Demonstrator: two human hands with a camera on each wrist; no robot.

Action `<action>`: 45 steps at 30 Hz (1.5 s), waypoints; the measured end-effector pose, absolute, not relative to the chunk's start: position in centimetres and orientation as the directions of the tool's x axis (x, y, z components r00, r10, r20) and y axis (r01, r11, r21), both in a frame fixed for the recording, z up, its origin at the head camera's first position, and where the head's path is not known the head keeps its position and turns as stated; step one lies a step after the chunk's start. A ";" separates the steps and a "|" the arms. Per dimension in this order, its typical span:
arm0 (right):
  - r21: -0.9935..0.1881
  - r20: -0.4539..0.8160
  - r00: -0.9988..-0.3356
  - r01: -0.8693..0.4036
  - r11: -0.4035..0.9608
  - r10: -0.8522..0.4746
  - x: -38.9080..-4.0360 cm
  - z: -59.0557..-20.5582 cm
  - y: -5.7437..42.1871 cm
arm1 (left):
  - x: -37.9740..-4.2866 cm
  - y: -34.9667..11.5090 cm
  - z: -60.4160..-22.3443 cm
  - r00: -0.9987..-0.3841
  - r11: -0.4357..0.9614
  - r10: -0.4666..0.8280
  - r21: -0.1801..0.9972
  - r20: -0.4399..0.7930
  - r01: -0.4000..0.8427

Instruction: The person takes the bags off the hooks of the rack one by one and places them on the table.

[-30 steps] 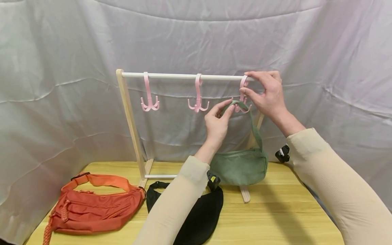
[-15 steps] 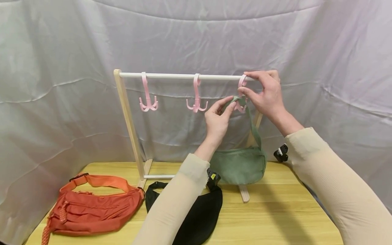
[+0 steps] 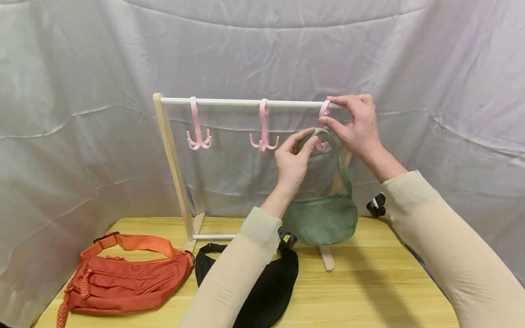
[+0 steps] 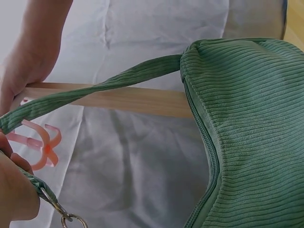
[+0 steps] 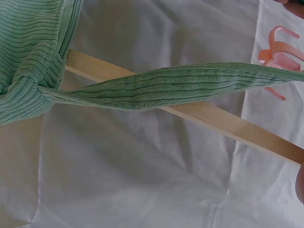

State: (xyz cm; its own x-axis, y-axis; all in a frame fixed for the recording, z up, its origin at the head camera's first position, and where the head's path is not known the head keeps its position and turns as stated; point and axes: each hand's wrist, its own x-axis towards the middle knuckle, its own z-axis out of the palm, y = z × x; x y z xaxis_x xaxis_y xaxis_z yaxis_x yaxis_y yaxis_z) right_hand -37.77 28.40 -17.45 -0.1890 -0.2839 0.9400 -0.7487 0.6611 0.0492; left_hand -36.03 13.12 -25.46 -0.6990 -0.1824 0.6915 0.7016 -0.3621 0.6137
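My left hand (image 3: pixel 291 161) pinches the strap (image 3: pixel 343 175) of a green corduroy shoulder bag (image 3: pixel 321 221) near its top. The bag hangs below, its zipper along the upper edge, in front of the rack's right leg. Beside the pinched strap is the right-hand pink hook (image 3: pixel 323 109), its prongs partly hidden by the strap. Thumb and fingers of my right hand (image 3: pixel 358 125) hold that hook's top at the white rod (image 3: pixel 229 102). In the left wrist view the hook's prongs (image 4: pixel 46 148) show past the strap; whether any prong is inside the loop I cannot tell.
Two more pink hooks, one left (image 3: pixel 198 132) and one middle (image 3: pixel 264 132), hang on the rod with nothing on them. A red-orange waist bag (image 3: pixel 127 282) lies at the table's left. The black bag (image 3: pixel 270 287) is partly behind my left forearm. A grey curtain (image 3: pixel 262 54) stands behind.
The green strap has risen slightly in my left hand and now arches over in front of the hook, where it looked bunched before. The bag has lifted a little. My right hand keeps its place.
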 end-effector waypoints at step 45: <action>-0.008 0.914 -0.282 -0.732 0.682 -0.292 -38.3 -17.5 28.9 | -29.1 10.0 -24.0 -0.638 -0.372 -0.103 0.565 0.763 0.737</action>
State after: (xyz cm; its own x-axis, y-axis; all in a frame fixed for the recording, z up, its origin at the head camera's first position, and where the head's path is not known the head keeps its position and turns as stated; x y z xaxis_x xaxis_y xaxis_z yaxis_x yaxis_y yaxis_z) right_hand -38.26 28.94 -17.50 -0.2823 -0.2918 0.9139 -0.7316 0.6817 -0.0083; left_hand -29.06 10.03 -24.05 -0.6377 -0.1034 0.7633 0.7365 -0.3720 0.5650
